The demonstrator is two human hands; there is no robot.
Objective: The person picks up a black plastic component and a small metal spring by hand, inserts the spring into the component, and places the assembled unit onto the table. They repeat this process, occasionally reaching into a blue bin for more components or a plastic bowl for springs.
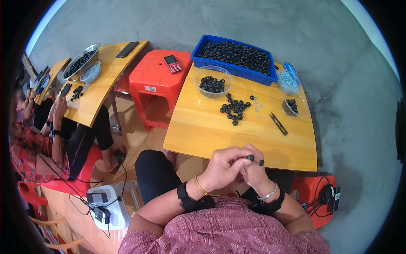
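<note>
My two hands meet just in front of the table's near edge, both closed. My left hand (222, 165) pinches a small black round piece (249, 158) between thumb and fingers. My right hand (256, 175) is pressed against it, and a second black piece (261, 162) sticks out at its fingers. Whatever else lies between the palms is hidden. Farther up the wooden table (198, 135) lies a loose pile of black round pieces (234, 109), some with a hole visible. Small clear bits (258, 103) are scattered beside the pile. Black thread snips (278, 124) rest to the right.
A blue tray (270, 80) heaped with black pieces stands at the back. Clear bowls (230, 86) (305, 111) hold more, near a bag of pale blue bits (289, 81). A phone (172, 64) lies on a red stool (158, 80). Left, another person (46, 144) works at another table (84, 111).
</note>
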